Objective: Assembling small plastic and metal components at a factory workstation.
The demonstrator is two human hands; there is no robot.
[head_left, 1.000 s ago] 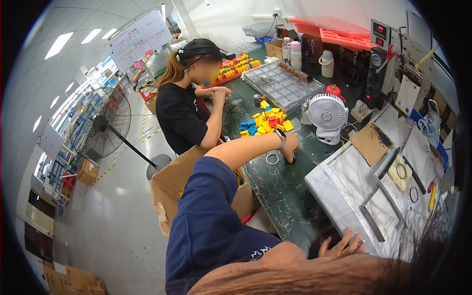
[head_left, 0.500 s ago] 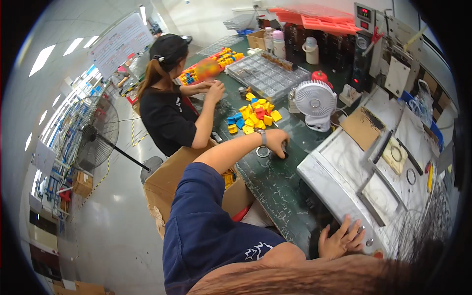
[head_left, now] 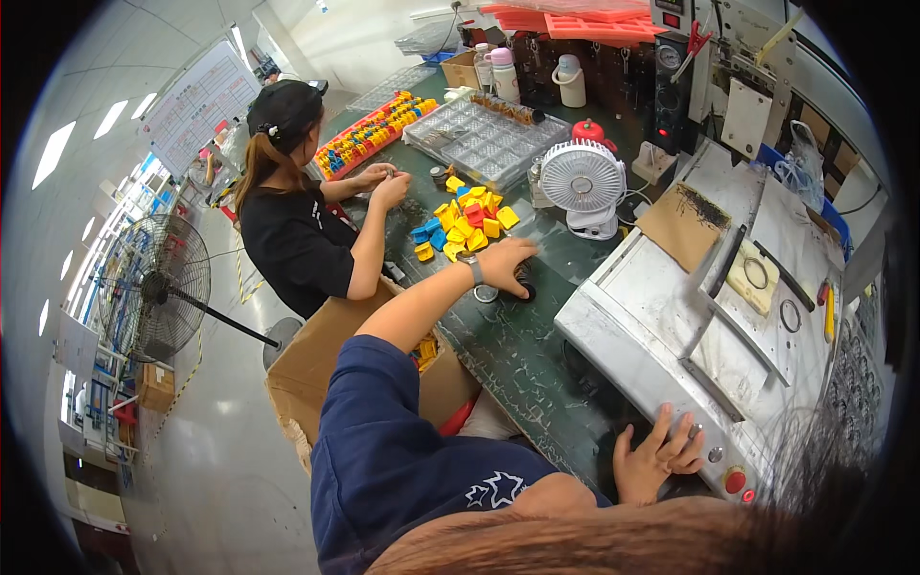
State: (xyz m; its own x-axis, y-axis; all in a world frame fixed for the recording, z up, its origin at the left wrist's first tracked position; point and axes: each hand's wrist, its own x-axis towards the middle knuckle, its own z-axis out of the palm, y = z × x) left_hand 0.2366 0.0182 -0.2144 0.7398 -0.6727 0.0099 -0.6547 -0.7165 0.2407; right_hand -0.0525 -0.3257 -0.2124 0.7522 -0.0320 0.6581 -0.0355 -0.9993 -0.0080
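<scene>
My left hand point(head_left: 503, 265) is over the dark green table point(head_left: 537, 364), its fingers stretched apart and partly blurred. Between its thumb and fingers is a small dark, round, ridged object point(head_left: 523, 280); contact is hard to make out. A silver ring point(head_left: 486, 293) lies beside my left wrist. Just beyond the hand is a pile of yellow, blue and red plastic pieces point(head_left: 468, 222). My right hand point(head_left: 657, 463) rests with fingers spread on the front of a pale metal machine point(head_left: 613, 331), by a silver knob point(head_left: 697, 431) and near a red button point(head_left: 735, 480).
A co-worker point(head_left: 297, 220) handles something small at the left. Beyond are a clear compartment tray point(head_left: 489, 144), a red tray of colored pieces point(head_left: 331, 165) and bottles point(head_left: 504, 77). A white fan point(head_left: 583, 182) stands ahead; a cardboard box point(head_left: 331, 355) sits beside my left arm.
My left hand has loosened around the dark round object, its fingers now straighter and blurred. My right hand stays on the machine's front. The whole view has shifted slightly.
</scene>
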